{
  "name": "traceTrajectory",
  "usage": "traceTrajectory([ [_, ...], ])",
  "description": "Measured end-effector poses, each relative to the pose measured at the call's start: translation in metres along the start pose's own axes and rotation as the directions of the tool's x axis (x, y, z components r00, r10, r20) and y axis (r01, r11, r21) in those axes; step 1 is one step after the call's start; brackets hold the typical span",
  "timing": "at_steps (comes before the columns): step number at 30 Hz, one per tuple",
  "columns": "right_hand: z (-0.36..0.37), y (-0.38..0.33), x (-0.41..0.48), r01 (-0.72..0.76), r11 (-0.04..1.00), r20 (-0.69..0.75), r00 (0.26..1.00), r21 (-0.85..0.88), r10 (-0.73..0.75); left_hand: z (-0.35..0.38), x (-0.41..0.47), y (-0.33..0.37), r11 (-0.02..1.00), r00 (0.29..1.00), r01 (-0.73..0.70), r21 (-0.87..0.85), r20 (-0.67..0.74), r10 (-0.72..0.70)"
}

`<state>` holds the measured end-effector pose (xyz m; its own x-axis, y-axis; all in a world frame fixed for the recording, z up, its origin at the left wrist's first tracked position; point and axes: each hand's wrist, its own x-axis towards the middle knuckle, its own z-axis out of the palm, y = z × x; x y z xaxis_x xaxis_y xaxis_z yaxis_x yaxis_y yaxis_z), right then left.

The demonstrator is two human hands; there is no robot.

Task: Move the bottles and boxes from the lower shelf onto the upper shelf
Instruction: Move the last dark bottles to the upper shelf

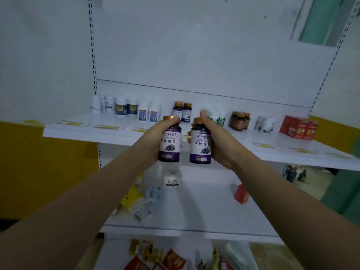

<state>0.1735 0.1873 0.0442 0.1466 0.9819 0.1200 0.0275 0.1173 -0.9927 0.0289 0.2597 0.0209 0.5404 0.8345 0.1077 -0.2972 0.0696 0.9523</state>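
Note:
My left hand (153, 136) grips a purple bottle with a gold cap (169, 143), held upright in front of the upper shelf's front edge (109, 136). My right hand (218, 139) grips a second matching purple bottle (200, 147) beside it. Two more purple bottles (182, 112) stand on the upper shelf just behind. The lower shelf (204, 211) carries a red box (241, 193), a yellow box (132, 197), a pale blue-white box (154, 195) and a white bottle (171, 180), all blurred.
The upper shelf also holds white bottles (103, 104), dark blue bottles (126, 108), white boxes (149, 114), green-labelled bottles (217, 116), brown jars (239, 120), a white container (266, 124) and red boxes (299, 127). Snack packets (173, 258) lie on the bottom shelf.

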Motion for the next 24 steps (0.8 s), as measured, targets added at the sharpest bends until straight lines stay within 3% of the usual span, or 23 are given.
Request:
traceTrajectory([
  [8, -0.005, -0.034, -0.011, 0.088, 0.993, 0.046, 0.995, 0.084, -0.092, 0.018, -0.006, 0.029, 0.992, 0.990, -0.128, 0.018, 0.066, 0.126],
  [16, -0.011, -0.039, -0.018, 0.083, 0.985, 0.108, 0.989, 0.150, -0.099, 0.019, -0.003, 0.034, 1.000, 0.989, -0.022, -0.016, 0.145, 0.024],
  [24, -0.008, -0.037, -0.009, 0.062, 0.996, 0.108, 0.992, 0.061, -0.068, 0.013, -0.002, 0.035, 0.999, 0.994, 0.009, 0.045, 0.111, -0.014],
])
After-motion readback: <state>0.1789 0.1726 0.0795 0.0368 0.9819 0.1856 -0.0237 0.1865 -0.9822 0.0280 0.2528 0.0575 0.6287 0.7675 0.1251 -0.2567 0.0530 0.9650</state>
